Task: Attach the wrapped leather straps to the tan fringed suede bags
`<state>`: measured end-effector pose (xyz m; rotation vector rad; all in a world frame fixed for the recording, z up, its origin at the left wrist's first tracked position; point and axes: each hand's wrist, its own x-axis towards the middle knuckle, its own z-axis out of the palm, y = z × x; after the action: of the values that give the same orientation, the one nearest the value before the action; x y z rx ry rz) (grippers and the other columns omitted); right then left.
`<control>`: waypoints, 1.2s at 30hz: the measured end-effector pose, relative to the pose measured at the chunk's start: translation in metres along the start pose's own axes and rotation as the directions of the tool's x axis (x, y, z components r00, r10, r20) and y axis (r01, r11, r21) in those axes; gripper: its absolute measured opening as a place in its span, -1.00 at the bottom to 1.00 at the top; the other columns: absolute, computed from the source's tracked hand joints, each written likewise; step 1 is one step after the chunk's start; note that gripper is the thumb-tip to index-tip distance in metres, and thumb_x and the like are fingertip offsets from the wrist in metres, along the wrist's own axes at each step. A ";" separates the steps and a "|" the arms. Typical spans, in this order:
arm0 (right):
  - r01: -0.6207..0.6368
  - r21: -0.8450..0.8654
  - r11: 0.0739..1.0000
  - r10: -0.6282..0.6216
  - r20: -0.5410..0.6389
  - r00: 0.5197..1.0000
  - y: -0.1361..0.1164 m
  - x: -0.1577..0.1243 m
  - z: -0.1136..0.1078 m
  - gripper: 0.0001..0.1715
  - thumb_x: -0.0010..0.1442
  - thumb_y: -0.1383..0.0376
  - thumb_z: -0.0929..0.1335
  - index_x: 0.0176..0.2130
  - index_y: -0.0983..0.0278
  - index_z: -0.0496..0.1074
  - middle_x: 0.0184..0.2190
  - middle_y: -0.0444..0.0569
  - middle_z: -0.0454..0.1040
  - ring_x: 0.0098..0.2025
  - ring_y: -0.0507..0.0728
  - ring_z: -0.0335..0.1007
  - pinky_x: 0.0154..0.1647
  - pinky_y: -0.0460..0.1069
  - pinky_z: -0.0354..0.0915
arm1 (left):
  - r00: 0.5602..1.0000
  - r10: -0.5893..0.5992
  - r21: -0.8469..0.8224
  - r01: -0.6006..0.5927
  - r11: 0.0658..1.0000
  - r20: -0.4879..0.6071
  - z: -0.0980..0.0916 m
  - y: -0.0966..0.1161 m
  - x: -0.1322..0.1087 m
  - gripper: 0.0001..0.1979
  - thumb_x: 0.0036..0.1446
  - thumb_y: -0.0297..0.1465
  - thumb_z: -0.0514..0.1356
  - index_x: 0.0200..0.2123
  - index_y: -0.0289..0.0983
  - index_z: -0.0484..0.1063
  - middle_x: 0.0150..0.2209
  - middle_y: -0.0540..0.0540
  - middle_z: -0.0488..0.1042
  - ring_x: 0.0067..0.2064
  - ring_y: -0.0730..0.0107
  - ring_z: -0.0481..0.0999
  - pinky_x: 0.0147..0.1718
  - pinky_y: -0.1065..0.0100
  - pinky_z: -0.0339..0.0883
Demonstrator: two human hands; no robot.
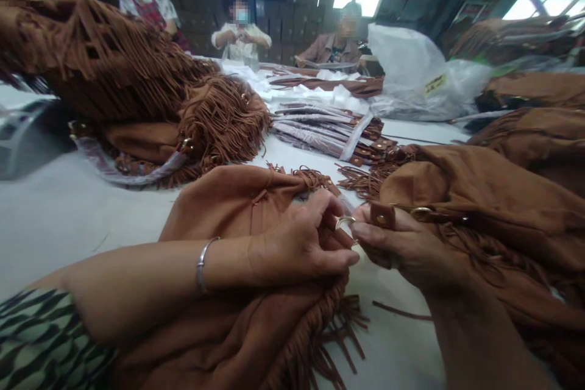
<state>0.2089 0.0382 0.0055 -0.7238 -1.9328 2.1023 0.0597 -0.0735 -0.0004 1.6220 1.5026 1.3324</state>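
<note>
A brown fringed bag (228, 207) lies on the table in front of me, its fringe (340, 329) spilling out toward the lower middle. My left hand (306, 237) is over the bag, fingers curled around a gold-coloured metal ring (345, 221) at its edge; the thumb stands apart below. Close on the other side of the ring, my right hand (397, 237) pinches a brown leather strap end (382, 216) with a metal stud. Its thumb tip touches the ring. The fingers beneath the strap are partly hidden.
A pile of fringed bags (119, 67) rises at the left, with a plastic-wrapped handle (128, 170). Wrapped straps (320, 128) lie bundled ahead. More brown bags (507, 189) crowd the right, near a clear plastic bag (411, 73). Several people sit or stand across the table.
</note>
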 end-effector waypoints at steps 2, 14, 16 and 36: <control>-0.080 0.131 0.988 0.078 0.020 0.997 0.002 0.002 -0.001 -0.62 -0.01 0.15 0.46 -0.52 0.28 0.23 -0.72 -0.30 0.04 -0.70 -0.13 -0.14 -0.73 -0.19 -0.18 | 0.996 -0.001 -0.024 0.003 1.000 0.093 0.000 0.001 -0.002 -0.67 -0.06 -0.40 0.28 -0.25 -0.31 0.24 -0.41 0.01 0.43 -0.41 0.52 0.43 -0.45 0.48 0.34; -0.084 0.047 0.995 0.087 -0.064 0.994 -0.002 -0.001 0.000 -0.60 -0.16 0.17 0.54 -0.44 0.32 0.35 -0.69 -0.23 0.25 -0.69 -0.13 0.00 -0.72 -0.18 -0.13 | 0.994 -0.001 0.016 0.003 1.000 -0.111 0.001 -0.007 -0.002 -0.62 -0.14 -0.35 0.34 -0.29 -0.29 0.23 -0.41 0.05 0.38 -0.45 0.57 0.37 -0.51 0.51 0.25; -0.079 0.035 0.996 0.082 -0.096 0.992 -0.002 0.000 0.002 -0.59 -0.17 0.16 0.54 -0.44 0.32 0.35 -0.70 -0.23 0.24 -0.69 -0.12 0.00 -0.71 -0.18 -0.13 | 0.995 -0.011 0.008 0.011 1.000 -0.102 0.000 -0.006 -0.001 -0.61 -0.13 -0.34 0.34 -0.28 -0.28 0.22 -0.41 0.05 0.37 -0.45 0.58 0.35 -0.52 0.51 0.24; -0.005 -0.105 0.994 -0.008 -0.125 0.992 -0.004 -0.005 0.003 -0.63 -0.03 0.09 0.48 -0.41 0.29 0.35 -0.66 -0.23 0.19 -0.64 -0.09 -0.01 -0.65 -0.15 -0.06 | 0.994 -0.007 -0.036 0.003 0.999 -0.106 0.004 -0.011 -0.001 -0.64 -0.12 -0.32 0.31 -0.41 -0.26 0.13 -0.51 0.12 0.22 -0.52 0.63 0.18 -0.57 0.51 0.08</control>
<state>0.2113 0.0338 0.0105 -0.8531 -1.9869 1.9159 0.0591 -0.0715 -0.0123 1.5457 1.5348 1.4549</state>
